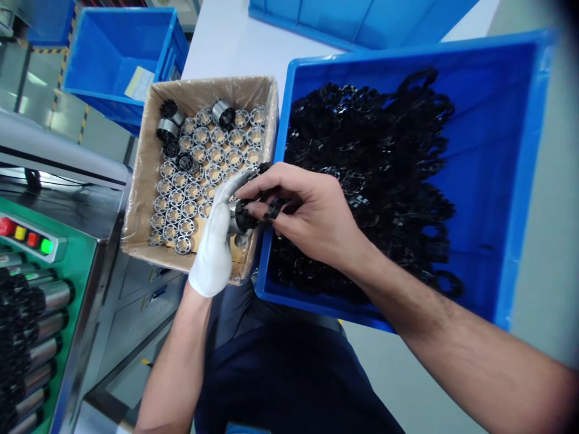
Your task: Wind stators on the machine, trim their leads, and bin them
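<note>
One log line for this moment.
left hand: gloved, grips metal core | right hand: holds black ring against core | cardboard box: cores | blue bin: black rings

Cardboard box of metal cores left; crate of plastic rings touching its right side. Control panel near left.

a green control panel sits left, a blue crate beyond it.

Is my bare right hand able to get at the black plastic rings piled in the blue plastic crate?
Probably yes: the bare right hand sits over the open blue plastic crate, black plastic rings heaped uncovered beside it, though its fingers pinch one.
</note>
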The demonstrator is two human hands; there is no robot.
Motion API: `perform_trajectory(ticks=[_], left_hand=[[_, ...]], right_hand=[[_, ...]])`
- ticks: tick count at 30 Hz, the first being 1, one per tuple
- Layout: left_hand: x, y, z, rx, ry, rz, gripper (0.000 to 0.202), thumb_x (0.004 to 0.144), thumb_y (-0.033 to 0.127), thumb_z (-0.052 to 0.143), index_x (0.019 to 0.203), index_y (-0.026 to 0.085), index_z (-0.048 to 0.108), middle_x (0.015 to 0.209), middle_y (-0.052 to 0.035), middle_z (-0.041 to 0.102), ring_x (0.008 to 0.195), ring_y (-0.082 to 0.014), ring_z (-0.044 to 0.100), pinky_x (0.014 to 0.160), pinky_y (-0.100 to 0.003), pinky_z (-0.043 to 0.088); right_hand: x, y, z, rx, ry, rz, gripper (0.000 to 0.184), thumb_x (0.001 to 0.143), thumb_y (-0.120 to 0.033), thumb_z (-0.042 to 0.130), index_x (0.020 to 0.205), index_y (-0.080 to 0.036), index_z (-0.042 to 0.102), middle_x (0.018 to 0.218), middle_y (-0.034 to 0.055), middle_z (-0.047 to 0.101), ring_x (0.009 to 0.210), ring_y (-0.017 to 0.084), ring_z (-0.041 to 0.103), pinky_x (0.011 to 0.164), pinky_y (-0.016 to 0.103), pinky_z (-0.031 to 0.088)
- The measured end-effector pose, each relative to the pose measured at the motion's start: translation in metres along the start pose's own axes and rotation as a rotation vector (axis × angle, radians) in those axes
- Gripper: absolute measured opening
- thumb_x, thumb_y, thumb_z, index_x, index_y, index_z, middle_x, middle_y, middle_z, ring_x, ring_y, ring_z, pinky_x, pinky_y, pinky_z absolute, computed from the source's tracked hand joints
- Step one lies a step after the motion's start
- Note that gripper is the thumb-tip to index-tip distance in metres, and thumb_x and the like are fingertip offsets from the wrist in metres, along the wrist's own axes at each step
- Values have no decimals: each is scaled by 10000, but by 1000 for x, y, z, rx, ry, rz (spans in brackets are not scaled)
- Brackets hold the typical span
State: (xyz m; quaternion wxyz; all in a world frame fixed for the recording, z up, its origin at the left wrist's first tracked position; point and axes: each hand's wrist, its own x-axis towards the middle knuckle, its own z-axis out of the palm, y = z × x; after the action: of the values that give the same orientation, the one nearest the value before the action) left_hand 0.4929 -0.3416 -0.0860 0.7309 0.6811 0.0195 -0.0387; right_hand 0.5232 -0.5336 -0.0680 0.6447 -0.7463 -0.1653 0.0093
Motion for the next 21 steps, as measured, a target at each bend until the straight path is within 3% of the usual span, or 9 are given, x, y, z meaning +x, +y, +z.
perform_trajectory(ticks=[5, 11, 15, 21], left_hand=[[-1, -1, -3, 27, -25, 65, 511, 1162, 682, 633, 1479, 324, 810, 1688, 12, 696, 1780, -357, 432, 1515, -521, 354], [1, -7, -9, 118, -132, 152, 497, 1255, 608, 421, 1620, 418, 700, 1764, 82, 622, 1796, -310, 406, 1538, -540, 306], [2, -12, -11, 125, -114, 154, 450, 1242, 605, 488, 1580, 442, 737, 1699, 103, 680, 1754, -298, 480, 1529, -548, 340], [2, -8, -12, 78, -95, 96, 565, 1189, 726, 527, 1564, 374, 761, 1687, 56, 700, 1734, -325, 514, 1524, -561, 368]], right_hand=[[-1, 3, 5, -36, 36, -89, 200, 1070, -188, 747, 1118, -266, 924, 1021, 34, 840, 959, 204, 744, 936, 374, 614], [-2, 18, 13, -20, 138, -305, 255, 1052, -110, 736, 1144, -249, 929, 905, 9, 757, 842, 144, 695, 794, 290, 580], [-3, 23, 18, -55, 182, -372, 262, 1050, -90, 722, 1115, -255, 914, 873, 7, 725, 799, 143, 655, 743, 284, 556], [-4, 17, 20, -123, 188, -418, 293, 1044, -85, 697, 1137, -268, 907, 894, 13, 702, 792, 148, 630, 703, 290, 535]])
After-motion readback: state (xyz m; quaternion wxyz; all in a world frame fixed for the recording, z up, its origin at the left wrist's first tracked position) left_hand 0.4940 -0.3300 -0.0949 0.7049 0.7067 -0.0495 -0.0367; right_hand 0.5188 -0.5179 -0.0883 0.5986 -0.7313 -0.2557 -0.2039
